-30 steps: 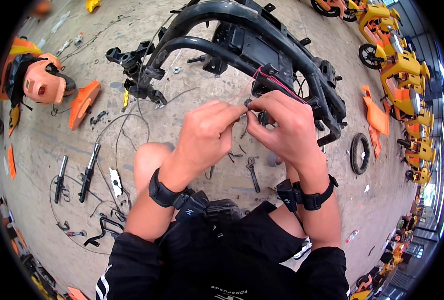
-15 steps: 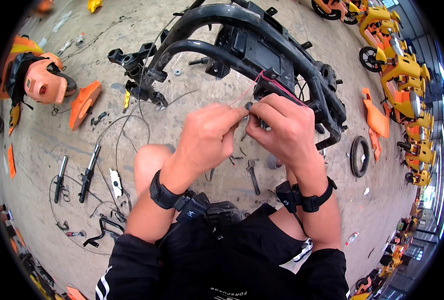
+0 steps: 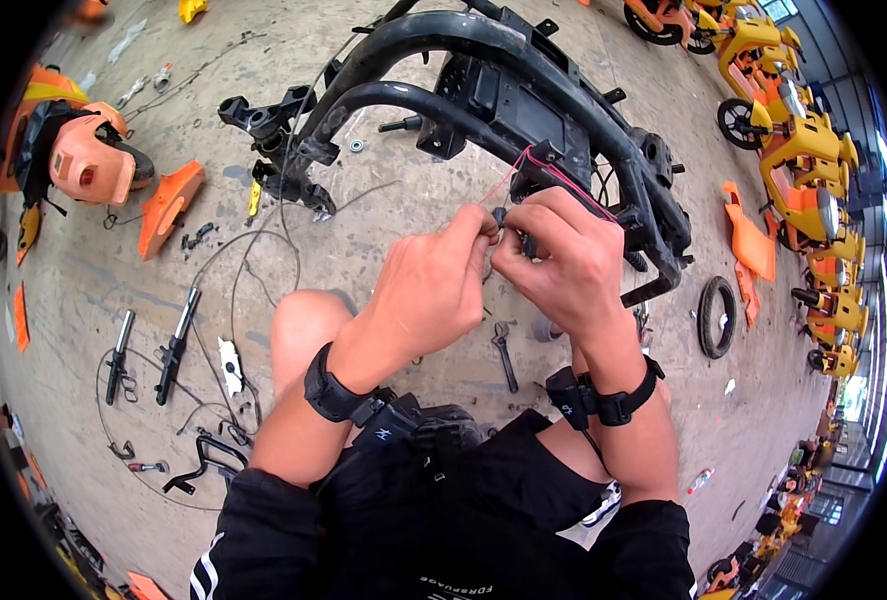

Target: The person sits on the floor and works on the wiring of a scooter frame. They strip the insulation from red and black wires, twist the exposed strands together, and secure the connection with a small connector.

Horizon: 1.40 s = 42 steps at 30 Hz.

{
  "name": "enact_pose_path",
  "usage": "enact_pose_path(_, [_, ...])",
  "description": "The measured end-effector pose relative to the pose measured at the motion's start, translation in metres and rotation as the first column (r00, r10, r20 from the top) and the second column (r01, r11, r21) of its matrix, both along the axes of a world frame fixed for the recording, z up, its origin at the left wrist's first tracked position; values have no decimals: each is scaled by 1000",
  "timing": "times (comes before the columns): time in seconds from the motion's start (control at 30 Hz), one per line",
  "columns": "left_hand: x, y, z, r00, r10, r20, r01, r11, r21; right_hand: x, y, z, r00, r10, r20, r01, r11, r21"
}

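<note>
My left hand (image 3: 426, 275) and my right hand (image 3: 572, 258) meet fingertip to fingertip, both pinched closed. Between them shows a small dark piece (image 3: 500, 215), mostly covered by my fingers, so its kind is unclear. A thin red wire (image 3: 505, 184) runs from my left fingertips up to a bracket on a black scooter frame (image 3: 464, 38). More pink-red wire (image 3: 569, 180) is looped at that bracket and trails right, behind my right hand. The bare frame lies on the floor just beyond my hands.
On the concrete floor below my hands lies a wrench (image 3: 505, 355). To the left are two shock absorbers (image 3: 176, 347), loose cables (image 3: 234, 290) and an orange panel (image 3: 171, 208). A tyre (image 3: 716, 317) lies at right, near a row of yellow scooters (image 3: 809, 150).
My left hand has shifted slightly right, its fingers curling closer round the small dark piece. My right hand stays almost where it was.
</note>
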<state>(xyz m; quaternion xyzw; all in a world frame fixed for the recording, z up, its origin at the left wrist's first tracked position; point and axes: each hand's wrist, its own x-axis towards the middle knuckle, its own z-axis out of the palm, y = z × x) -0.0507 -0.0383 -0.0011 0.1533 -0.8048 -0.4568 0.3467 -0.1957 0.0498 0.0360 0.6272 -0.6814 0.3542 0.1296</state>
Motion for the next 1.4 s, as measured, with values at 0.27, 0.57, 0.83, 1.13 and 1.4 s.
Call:
enact_pose_path(0.27, [9,-2,11,994,-28,109,10,987,160,2,13,8,952,-20,306,-17,993,117])
enact_pose_path(0.57, [6,-1,3,997,-47,59,42,996,76,5,10,4,939,123,321,-153,986,70])
enact_pose_path(0.83, [6,-3,3,993,-76,93,75,997,9,3,5,9,963,147,227,-167,983,74])
enact_pose_path(1.13, [6,-5,1,989,-78,129,90,992,-92,5,-1,9,976,151,156,-165,983,77])
enact_pose_path(1.4, [8,-11,0,987,-82,140,102,985,-140,8,-2,8,975,115,190,-125,991,41])
